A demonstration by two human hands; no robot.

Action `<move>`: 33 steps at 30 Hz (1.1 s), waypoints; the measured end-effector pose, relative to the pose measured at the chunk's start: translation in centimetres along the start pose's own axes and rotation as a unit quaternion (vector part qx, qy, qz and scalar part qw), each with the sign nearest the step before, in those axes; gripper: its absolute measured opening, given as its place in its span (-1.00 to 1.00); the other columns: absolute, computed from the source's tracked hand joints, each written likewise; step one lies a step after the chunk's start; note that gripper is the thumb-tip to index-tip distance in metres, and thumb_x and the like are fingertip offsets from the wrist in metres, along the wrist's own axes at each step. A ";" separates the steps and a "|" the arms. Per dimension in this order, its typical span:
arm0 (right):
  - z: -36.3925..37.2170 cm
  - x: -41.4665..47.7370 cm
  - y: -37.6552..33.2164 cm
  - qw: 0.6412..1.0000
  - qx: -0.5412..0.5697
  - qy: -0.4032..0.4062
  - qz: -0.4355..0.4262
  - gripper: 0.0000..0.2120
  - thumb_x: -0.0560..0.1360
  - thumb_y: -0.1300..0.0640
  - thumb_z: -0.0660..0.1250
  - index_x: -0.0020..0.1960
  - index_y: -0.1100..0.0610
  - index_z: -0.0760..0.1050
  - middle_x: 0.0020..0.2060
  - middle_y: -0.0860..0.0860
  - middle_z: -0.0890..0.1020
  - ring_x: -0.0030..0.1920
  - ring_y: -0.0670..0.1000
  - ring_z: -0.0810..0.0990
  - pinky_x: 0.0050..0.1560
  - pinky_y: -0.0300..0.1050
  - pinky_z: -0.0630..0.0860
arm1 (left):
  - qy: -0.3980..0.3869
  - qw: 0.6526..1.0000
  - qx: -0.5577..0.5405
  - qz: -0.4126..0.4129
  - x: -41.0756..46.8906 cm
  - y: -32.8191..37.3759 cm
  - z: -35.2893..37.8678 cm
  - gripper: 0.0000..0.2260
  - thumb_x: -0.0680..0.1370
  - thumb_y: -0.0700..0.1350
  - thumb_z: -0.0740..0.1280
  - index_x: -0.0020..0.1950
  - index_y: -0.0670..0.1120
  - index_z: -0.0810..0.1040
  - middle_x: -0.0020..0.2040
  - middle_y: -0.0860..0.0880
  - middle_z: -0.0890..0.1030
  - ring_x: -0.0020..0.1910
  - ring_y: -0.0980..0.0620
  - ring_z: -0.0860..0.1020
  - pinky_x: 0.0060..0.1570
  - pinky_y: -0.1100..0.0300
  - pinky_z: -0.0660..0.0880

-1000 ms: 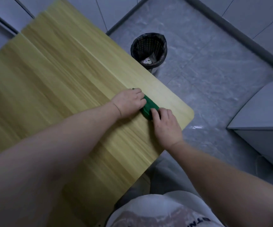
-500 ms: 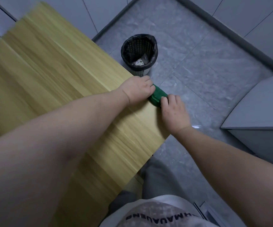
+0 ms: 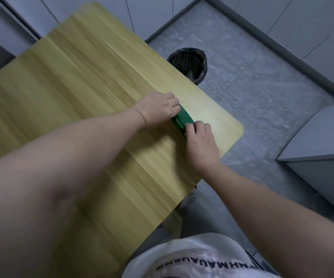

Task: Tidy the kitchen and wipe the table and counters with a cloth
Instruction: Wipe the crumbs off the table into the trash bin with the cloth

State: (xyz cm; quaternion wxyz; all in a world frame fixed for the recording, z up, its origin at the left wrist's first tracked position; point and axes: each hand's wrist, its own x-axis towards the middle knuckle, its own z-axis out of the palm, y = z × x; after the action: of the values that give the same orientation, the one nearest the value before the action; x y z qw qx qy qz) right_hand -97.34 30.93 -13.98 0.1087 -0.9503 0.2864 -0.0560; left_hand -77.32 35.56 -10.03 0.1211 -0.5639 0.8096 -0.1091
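A green cloth (image 3: 182, 119) lies bunched into a narrow strip on the wooden table (image 3: 77, 93), near its right corner. My left hand (image 3: 158, 109) holds the cloth's far end with its fingers curled over it. My right hand (image 3: 200, 143) holds the near end, fingers curled over the cloth. Most of the cloth is hidden under the two hands.
A black mesh bin (image 3: 189, 66) with a dark liner stands on the grey tiled floor just past the table's far edge. A grey cabinet (image 3: 322, 149) sits at the right. Grey cupboard doors line the back.
Both hands and the cloth have come back from the table's right edge toward the middle of the corner area. The view has swung, so the table corner shows again.
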 end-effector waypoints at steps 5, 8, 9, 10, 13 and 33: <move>1.3 -5.4 -10.6 0.994 0.046 -0.085 -0.044 -0.79 0.48 0.32 0.31 0.11 0.21 0.45 -0.01 0.18 0.48 -0.03 0.19 0.43 -0.09 0.01 0.41 | 0.010 0.999 -0.032 -0.027 -13.0 3.0 -0.2 -0.79 0.49 -0.24 0.17 -0.14 -0.17 0.60 -0.23 -0.13 0.58 -0.22 -0.14 0.58 -0.34 0.05 0.55; 2.1 -8.7 -16.7 0.987 0.058 -0.118 -0.097 -0.76 0.47 0.34 0.32 0.12 0.21 0.44 -0.01 0.17 0.47 -0.02 0.18 0.45 -0.09 -0.01 0.41 | -0.024 0.998 -0.037 -0.043 -21.0 5.3 0.0 -0.83 0.49 -0.24 0.22 -0.15 -0.14 0.61 -0.23 -0.11 0.57 -0.23 -0.11 0.57 -0.32 0.07 0.53; 2.3 -9.6 -18.6 0.983 0.063 -0.127 -0.113 -0.76 0.47 0.35 0.31 0.13 0.22 0.44 0.00 0.18 0.47 0.00 0.19 0.45 -0.08 0.00 0.41 | -0.029 0.997 -0.042 -0.049 -23.6 6.0 0.1 -0.83 0.49 -0.24 0.21 -0.15 -0.15 0.61 -0.22 -0.11 0.57 -0.22 -0.11 0.56 -0.31 0.06 0.53; 2.5 -10.4 -20.6 0.980 0.072 -0.138 -0.126 -0.76 0.49 0.34 0.29 0.15 0.22 0.43 0.03 0.19 0.47 0.03 0.19 0.44 -0.06 0.01 0.41 | -0.031 0.997 -0.045 -0.057 -26.2 6.7 0.0 -0.82 0.50 -0.25 0.20 -0.15 -0.15 0.60 -0.22 -0.10 0.56 -0.22 -0.11 0.56 -0.31 0.06 0.53; 3.1 -12.7 -26.2 0.967 0.082 -0.168 -0.172 -0.78 0.56 0.32 0.19 0.21 0.23 0.39 0.09 0.20 0.46 0.10 0.20 0.42 0.03 0.03 0.41 | -0.041 0.995 -0.049 -0.075 -33.1 8.5 -0.4 -0.79 0.49 -0.25 0.17 -0.17 -0.14 0.61 -0.23 -0.09 0.57 -0.24 -0.08 0.56 -0.30 0.09 0.49; 5.8 -11.6 -29.4 0.958 0.024 -0.215 -0.187 -0.76 0.61 0.27 0.15 0.25 0.24 0.42 0.12 0.19 0.51 0.13 0.18 0.46 0.08 0.03 0.49 | -0.064 0.987 -0.104 -0.102 -36.0 9.5 4.5 -0.90 0.37 -0.31 0.44 -0.20 -0.19 0.56 -0.24 -0.15 0.55 -0.24 -0.13 0.54 -0.30 0.03 0.58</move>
State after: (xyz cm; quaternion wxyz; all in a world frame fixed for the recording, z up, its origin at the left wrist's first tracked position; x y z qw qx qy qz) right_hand -90.35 62.28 -13.08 0.1784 -0.9736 0.0720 0.1230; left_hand -72.25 72.43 -14.66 0.1016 -0.6587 0.7455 0.0007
